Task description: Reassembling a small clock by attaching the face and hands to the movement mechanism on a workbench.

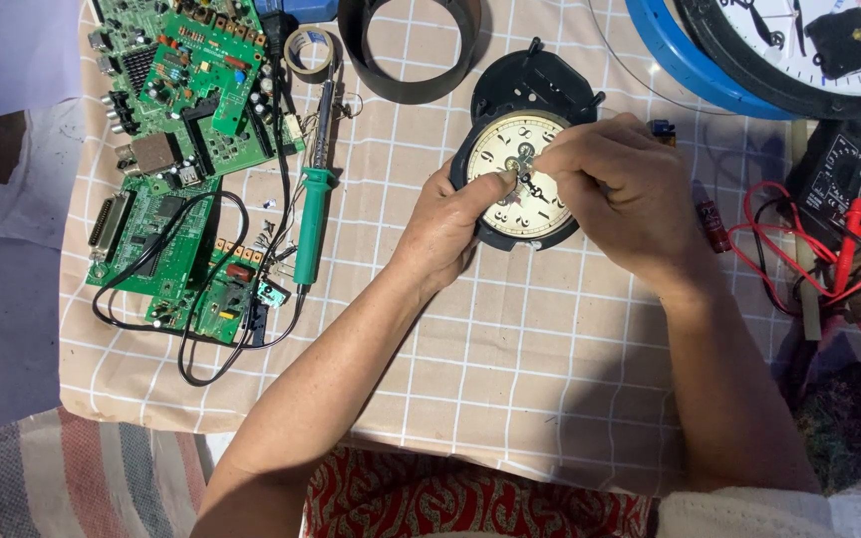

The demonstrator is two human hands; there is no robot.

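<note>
Checked cloth [510,399], small round clock [522,174] face-up, left hand [445,224] gripping rim, right hand [615,189] pinching its hands

We see the small clock [522,179] on the desk [510,379], mid-scene, between both hands. Left of it lie the soldering iron [313,199] and, farther left, circuit boards [186,130]. Behind it sits a ring [411,50]; right lie a meter [839,174] and a wall clock [799,50].

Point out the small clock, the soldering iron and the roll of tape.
small clock [512,149]: head view, on the pale dial.
soldering iron [312,214]: head view, on the green handle.
roll of tape [294,50]: head view, on the ring's left rim.
</note>
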